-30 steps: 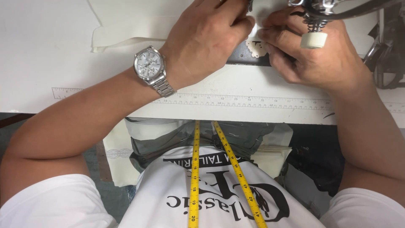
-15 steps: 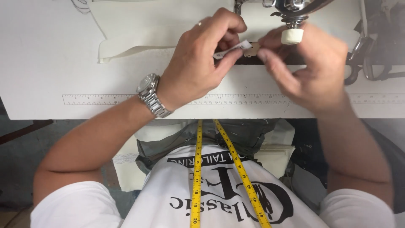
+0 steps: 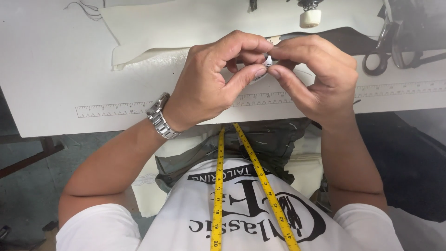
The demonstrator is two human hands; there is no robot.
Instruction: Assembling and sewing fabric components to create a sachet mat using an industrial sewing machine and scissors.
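Above white table (image 3: pixel 55 69), left hand (image 3: pixel 209 83) and right hand (image 3: pixel 316 79) pinch a small white piece (image 3: pixel 268 60) (mostly hidden) between fingertips.

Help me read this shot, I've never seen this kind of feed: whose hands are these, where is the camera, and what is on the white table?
The camera sits on the person's head and looks down, so you see their own arms from above. The left hand, with a metal wristwatch, and the right hand meet over the table, fingertips pinched together on a small pale piece; it is too hidden to say what it is.

On the white table lies cream fabric, and a printed ruler runs along the near edge. Dark scissors rest at the far right. The white knob at the top looks like part of a sewing machine, mostly out of frame.

A yellow tape measure hangs down over the person's white shirt.
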